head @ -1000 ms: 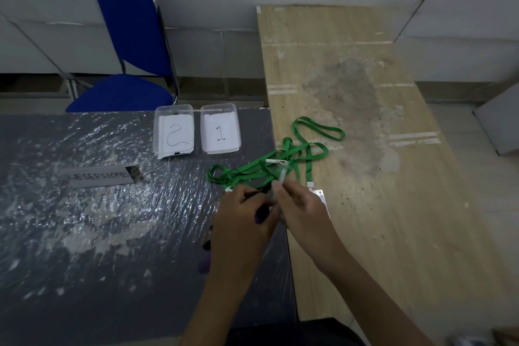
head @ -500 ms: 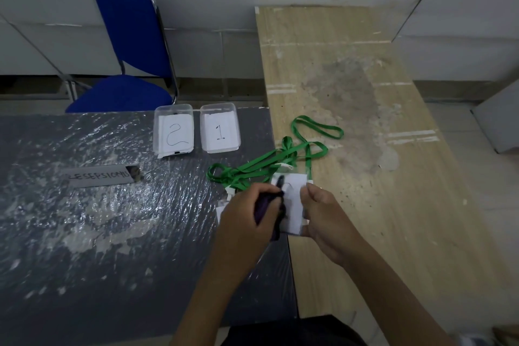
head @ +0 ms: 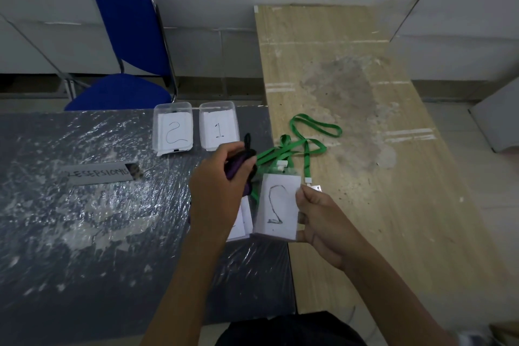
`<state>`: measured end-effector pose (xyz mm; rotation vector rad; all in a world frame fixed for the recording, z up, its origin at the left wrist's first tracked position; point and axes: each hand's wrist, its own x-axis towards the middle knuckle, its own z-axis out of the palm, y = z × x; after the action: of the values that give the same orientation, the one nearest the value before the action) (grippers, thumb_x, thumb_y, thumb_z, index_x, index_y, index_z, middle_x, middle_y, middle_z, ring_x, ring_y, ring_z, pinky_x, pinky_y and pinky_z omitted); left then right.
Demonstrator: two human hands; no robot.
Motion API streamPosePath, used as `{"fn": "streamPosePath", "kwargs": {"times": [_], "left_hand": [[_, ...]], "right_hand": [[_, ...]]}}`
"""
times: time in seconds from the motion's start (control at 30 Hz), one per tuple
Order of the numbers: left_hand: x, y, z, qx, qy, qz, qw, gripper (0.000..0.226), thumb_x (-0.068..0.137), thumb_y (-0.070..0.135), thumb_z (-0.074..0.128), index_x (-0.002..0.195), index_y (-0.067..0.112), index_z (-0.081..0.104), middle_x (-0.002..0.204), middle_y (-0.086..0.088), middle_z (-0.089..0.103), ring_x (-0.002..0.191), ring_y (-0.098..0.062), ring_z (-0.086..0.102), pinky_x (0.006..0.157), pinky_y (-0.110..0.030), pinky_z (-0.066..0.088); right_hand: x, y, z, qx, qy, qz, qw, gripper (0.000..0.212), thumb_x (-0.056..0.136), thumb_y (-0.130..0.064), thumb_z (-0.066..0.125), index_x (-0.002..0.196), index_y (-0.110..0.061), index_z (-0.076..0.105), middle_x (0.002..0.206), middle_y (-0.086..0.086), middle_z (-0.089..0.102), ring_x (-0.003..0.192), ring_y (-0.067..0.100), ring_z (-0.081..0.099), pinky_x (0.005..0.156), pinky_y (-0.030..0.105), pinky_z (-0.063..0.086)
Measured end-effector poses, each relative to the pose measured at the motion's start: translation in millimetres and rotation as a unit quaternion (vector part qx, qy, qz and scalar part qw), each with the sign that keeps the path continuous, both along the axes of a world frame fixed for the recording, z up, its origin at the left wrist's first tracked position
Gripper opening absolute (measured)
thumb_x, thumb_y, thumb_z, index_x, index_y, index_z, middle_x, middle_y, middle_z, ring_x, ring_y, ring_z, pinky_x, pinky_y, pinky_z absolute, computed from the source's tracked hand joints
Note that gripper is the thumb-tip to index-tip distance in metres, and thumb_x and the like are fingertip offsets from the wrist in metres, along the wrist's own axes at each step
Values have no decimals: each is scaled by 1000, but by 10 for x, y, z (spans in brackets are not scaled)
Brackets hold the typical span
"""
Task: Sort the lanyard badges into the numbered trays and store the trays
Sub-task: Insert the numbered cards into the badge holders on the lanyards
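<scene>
My right hand [head: 323, 219] pinches a clear badge holder [head: 278, 205] by its right edge; the card inside shows a hand-drawn 2. My left hand [head: 222, 185] grips a bunched purple and black lanyard [head: 238, 166] just left of that badge. Under my hands lie more white badges [head: 241, 222], partly hidden. Green lanyards [head: 306, 143] trail from the badges onto the wooden table. Two clear trays stand at the grey table's far edge: tray 2 [head: 173, 129] on the left, tray 1 [head: 219, 126] on the right.
A grey name sign [head: 98, 174] lies on the plastic-wrapped grey table [head: 70, 219]. The wooden table [head: 379, 177] adjoins on the right. A blue chair [head: 126, 45] stands behind the grey table, against the wall.
My right hand has lifted the badge and turned its face up, so the 2 shows. My left hand rose toward tray 1 with the purple lanyard bunched in it.
</scene>
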<state>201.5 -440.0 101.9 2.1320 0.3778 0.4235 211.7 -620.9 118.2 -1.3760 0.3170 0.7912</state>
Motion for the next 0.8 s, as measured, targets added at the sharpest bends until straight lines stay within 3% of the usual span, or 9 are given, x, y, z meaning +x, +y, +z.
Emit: {"fn": "streamPosePath", "kwargs": {"times": [0.17,0.37,0.53,0.67,0.8], "left_hand": [[-133,-331,71,48,-51,-179,981,22,89,36,71,108,25,73,104,11,71,95,-9,63,85,-32,49],[-35,-124,-150,-1,-31,-125,992,19,88,24,74,107,21,75,103,9,70,94,-1,60,85,-21,47],[-190,-257,-112,10,-61,-230,971,21,86,24,75,106,26,73,106,18,67,99,-4,60,88,-25,46],[-128,-76,-80,-86,-28,-160,983,25,85,27,77,108,34,70,103,22,70,98,-1,65,88,-29,53],[-174,-182,-39,30,-61,-205,976,23,88,35,66,109,27,71,104,18,64,96,-6,56,86,-28,44]], "right_hand": [[18,55,66,85,10,-31,996,29,104,-17,37,113,-7,63,101,14,73,82,27,72,71,50,60],[-20,28,57,66,-11,-28,997,33,105,-23,36,120,-8,61,110,13,72,93,27,71,77,50,59],[-28,63,97,79,-14,-47,996,31,105,-20,35,113,-12,65,100,11,74,84,24,72,82,56,56],[-50,88,156,94,-8,-34,995,33,105,-21,34,118,-6,61,106,16,73,90,29,72,73,49,60],[26,81,240,80,-19,-40,996,30,105,-15,36,101,-9,65,98,11,74,83,27,70,75,53,59]]}}
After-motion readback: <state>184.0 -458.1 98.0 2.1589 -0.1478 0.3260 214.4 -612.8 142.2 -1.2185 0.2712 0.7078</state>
